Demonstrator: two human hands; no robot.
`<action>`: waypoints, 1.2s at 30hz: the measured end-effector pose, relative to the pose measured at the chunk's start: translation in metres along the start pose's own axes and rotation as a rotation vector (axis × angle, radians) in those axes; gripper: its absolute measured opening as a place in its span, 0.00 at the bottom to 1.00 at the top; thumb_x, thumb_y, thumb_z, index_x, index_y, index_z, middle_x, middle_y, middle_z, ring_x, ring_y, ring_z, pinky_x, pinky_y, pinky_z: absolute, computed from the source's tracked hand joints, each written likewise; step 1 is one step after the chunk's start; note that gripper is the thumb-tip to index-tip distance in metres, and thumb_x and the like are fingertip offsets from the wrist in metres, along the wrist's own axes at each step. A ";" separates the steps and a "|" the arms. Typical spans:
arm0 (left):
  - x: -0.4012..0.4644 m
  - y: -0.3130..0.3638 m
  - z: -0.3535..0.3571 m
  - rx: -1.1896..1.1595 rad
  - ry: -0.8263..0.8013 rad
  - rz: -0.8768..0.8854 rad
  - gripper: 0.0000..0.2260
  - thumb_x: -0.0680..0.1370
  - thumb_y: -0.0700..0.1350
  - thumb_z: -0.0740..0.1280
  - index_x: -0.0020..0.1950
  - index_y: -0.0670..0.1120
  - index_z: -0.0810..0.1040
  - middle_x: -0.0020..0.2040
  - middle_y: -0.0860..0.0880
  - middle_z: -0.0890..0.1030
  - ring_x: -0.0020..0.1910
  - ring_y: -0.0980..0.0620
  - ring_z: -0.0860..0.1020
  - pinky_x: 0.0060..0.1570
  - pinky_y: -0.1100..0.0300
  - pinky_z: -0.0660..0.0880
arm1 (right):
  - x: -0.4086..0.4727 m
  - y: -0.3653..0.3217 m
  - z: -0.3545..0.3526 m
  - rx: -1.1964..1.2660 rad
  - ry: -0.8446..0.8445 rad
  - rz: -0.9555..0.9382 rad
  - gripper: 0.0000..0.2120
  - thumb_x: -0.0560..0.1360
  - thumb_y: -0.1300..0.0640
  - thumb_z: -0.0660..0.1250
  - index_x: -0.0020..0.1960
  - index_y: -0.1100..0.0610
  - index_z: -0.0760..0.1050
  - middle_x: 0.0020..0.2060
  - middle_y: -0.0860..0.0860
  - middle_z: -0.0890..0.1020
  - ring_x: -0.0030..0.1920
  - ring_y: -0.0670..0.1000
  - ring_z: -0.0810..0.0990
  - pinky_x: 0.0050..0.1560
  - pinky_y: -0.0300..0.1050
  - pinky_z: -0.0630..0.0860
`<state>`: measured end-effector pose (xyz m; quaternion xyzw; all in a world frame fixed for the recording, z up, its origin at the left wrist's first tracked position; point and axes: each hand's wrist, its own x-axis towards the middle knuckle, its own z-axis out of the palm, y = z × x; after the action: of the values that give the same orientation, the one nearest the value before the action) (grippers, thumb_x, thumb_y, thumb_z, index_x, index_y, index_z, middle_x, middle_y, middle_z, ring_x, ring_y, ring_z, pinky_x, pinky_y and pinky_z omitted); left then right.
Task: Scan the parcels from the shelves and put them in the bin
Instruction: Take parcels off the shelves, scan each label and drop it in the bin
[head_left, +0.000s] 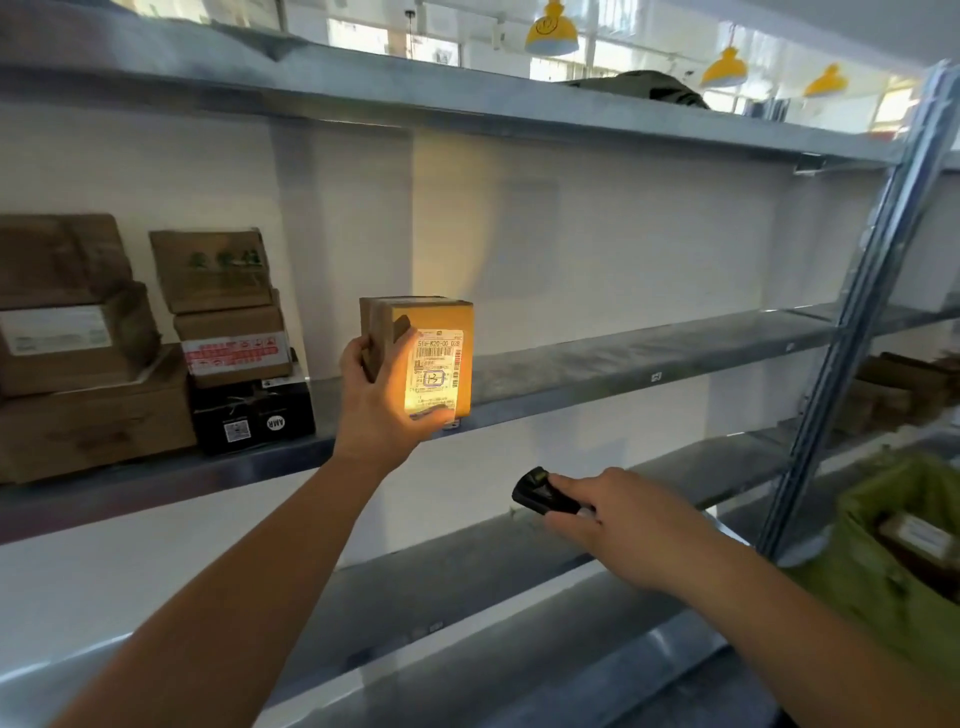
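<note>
Near the centre of the frame the left hand (382, 402) is holding a small cardboard parcel (423, 358) upright in front of the middle shelf (649, 364), fingers wrapping its left side and thumb curling under its lower edge. The parcel's white label (438, 371) is facing the camera and is glowing in a warm yellow light. Below and to the right, the right hand (618, 525) is gripping a black handheld scanner (543, 491), its forefinger lying along the top and its nose pointing up-left toward the parcel. At the left of the frame, stacked cardboard boxes (88, 353) and a black box (254, 415) are sitting on the same shelf. At the lower right a green bin (872, 566) is standing with what is probably another parcel inside, though it is blurred.
</note>
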<state>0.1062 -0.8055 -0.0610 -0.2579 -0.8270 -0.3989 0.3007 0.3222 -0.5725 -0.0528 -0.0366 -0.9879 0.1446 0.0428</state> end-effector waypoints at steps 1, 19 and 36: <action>0.000 0.001 -0.001 -0.008 -0.004 -0.002 0.52 0.67 0.53 0.85 0.81 0.64 0.56 0.80 0.48 0.51 0.79 0.45 0.61 0.79 0.47 0.64 | -0.003 0.000 -0.001 -0.024 -0.001 -0.005 0.28 0.81 0.32 0.58 0.79 0.36 0.64 0.45 0.42 0.77 0.43 0.45 0.78 0.41 0.43 0.76; -0.018 0.080 0.000 -0.057 -0.097 -0.007 0.51 0.67 0.55 0.84 0.75 0.76 0.52 0.78 0.54 0.51 0.76 0.44 0.65 0.75 0.48 0.70 | -0.037 0.022 -0.005 0.039 0.024 0.012 0.19 0.83 0.37 0.61 0.71 0.40 0.74 0.38 0.45 0.78 0.39 0.45 0.78 0.37 0.40 0.72; -0.102 0.178 0.125 -0.351 -0.445 -0.024 0.50 0.64 0.56 0.86 0.65 0.84 0.52 0.75 0.54 0.56 0.66 0.52 0.71 0.70 0.52 0.75 | -0.125 0.135 0.012 0.116 0.139 0.354 0.24 0.80 0.46 0.68 0.75 0.45 0.70 0.57 0.51 0.81 0.54 0.49 0.79 0.57 0.47 0.78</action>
<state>0.2588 -0.6245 -0.1059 -0.3777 -0.7939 -0.4731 0.0575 0.4534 -0.4574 -0.1123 -0.2171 -0.9507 0.2036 0.0871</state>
